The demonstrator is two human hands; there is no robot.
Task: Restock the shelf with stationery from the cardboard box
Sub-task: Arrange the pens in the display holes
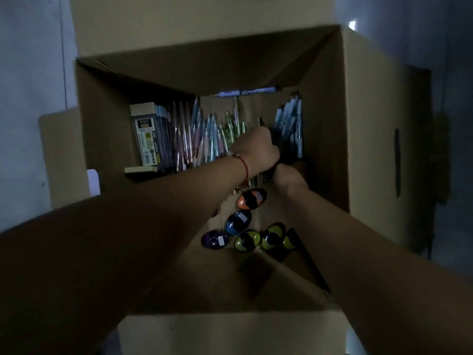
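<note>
**Both hands deep in the box, on the dark pens at the right wall**

Head view: cardboard box open, flaps out, dim light. Left hand and right hand both reach down to a dark bundle of pens beside the blue pens leaning on the right wall. Left grip looks clenched around that bundle; fingers mostly hidden. Right grip: can't tell, fingers lost in shadow.

Rest of the stock sits on the box floor: loose pastel pens mid-box, a boxed pack upright at the left wall, oval sharpeners in a loose row nearer the camera. One pen lies along the far wall.

Handling, my read: pens are light, stiff, smooth plastic, so a loose handful will fan out and slip. Take them around the middle, both hands closing the bundle. No shelf in frame.
</note>
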